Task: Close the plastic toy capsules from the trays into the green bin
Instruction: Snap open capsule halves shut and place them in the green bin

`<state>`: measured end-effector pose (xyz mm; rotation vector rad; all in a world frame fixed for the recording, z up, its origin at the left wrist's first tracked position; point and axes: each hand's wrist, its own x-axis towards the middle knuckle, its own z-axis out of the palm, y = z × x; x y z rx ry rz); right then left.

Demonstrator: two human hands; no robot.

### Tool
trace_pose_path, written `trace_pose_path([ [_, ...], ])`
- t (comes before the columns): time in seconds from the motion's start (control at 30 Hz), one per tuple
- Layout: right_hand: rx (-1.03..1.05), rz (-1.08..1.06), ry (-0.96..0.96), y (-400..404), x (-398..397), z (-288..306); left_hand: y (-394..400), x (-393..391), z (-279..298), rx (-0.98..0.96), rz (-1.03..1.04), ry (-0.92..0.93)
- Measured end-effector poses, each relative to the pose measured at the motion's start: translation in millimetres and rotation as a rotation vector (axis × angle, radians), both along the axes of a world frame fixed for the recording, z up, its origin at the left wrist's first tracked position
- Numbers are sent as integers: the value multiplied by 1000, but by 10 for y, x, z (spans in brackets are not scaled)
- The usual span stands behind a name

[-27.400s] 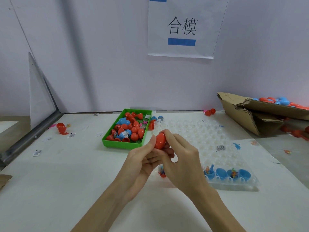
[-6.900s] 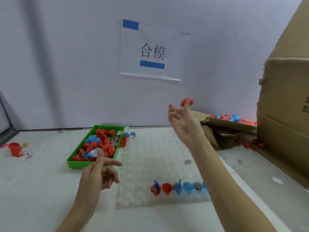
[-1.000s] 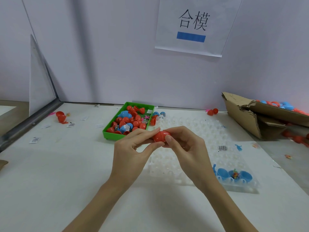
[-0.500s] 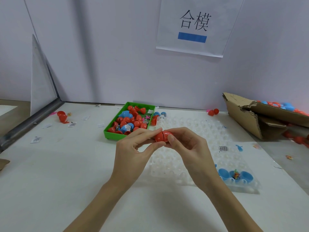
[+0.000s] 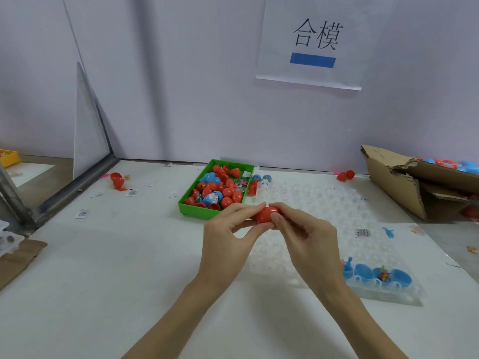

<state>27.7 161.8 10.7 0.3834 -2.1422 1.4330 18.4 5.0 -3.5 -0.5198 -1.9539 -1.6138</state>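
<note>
Both hands meet above the desk (image 5: 103,281), over the near-left part of the clear tray (image 5: 324,216). The left hand (image 5: 228,239) pinches the left end of a red capsule (image 5: 267,215) between thumb and forefinger; the remaining fingers curl beneath. The right hand (image 5: 308,242) pinches the right end of the same capsule, thumb on the near side, forefinger on top. The capsule lies sideways, held clear of the tray. Whether its halves are fully seated cannot be told.

The green bin (image 5: 197,206) stands toward the far edge of the desk, just beside the tray's far-left corner. It holds a heap of red and blue capsules. At the tray's near-right corner sit several open blue halves (image 5: 363,272), one with a small toy inside.

A torn carton (image 5: 404,187) lies at the right edge, with red and blue capsules on it. A paper sign (image 5: 313,42) hangs on the back wall. Small labels and red pieces lie scattered toward the far-left corner.
</note>
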Motion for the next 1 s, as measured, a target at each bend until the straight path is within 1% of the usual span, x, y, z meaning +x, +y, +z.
trace_pose_path([
  [0.13, 47, -2, -17, -13, 16, -13, 14, 23, 16, -27, 17, -3],
  [0.23, 66, 70, -77, -124, 46, -40, 19, 22, -12, -119, 102, 81],
  [0.4, -6, 2, -90, -133, 10, -34, 81, 14, -82, -308, 172, 234],
  [0.57, 72, 52, -64, -128, 12, -6, 99, 9, -118, -413, 263, 317],
  [0.8, 98, 18, -22, -130, 22, 19, 140, 43, -94, -357, 284, 270],
  [1.0, 43, -74, 51, -187, 47, 6, 151, 10, -107, -235, 285, 222],
])
